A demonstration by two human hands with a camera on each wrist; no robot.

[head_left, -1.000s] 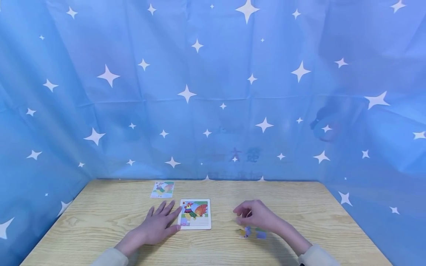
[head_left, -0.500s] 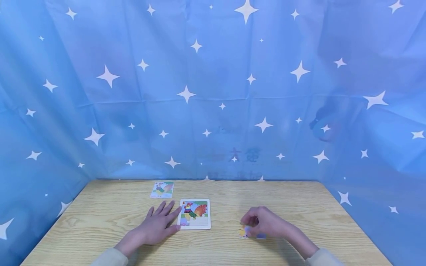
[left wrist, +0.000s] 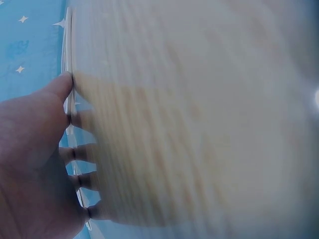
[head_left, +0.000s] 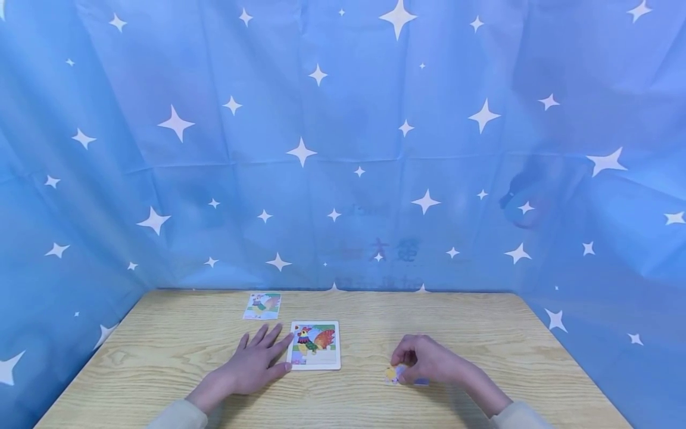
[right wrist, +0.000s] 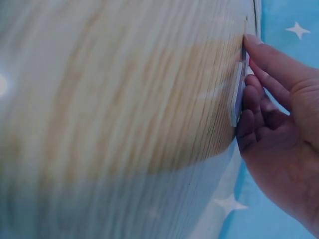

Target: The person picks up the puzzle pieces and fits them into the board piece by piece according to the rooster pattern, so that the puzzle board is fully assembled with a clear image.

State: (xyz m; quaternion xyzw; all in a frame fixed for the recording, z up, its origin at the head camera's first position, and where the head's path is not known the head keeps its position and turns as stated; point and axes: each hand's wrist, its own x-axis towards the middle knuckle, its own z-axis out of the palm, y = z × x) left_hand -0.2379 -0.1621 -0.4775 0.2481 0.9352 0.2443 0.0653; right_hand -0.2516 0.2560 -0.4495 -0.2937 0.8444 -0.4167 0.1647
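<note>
A white-rimmed puzzle tray (head_left: 337, 364) with a rooster picture lies on the table; its lower right part is bare. My left hand (head_left: 250, 364) rests flat with fingers spread, fingertips and thumb at the tray's left edge. To the right, thumb and index finger of my right hand (head_left: 433, 361) pinch a yellow and purple puzzle piece (head_left: 390, 374) low at the tabletop. Another purple puzzle piece (head_left: 422, 382) lies partly hidden under that hand. In the right wrist view, a thin piece (right wrist: 236, 97) shows edge-on beside the curled fingers.
A rooster picture card (head_left: 262, 306) lies on the wooden table (head_left: 354, 402) behind the left hand. Blue star-patterned cloth (head_left: 354, 119) hangs behind the table and along both sides.
My right hand has come down and slightly right onto the puzzle pieces, its fingers closing on the yellow and purple one. The left hand and tray stay put.
</note>
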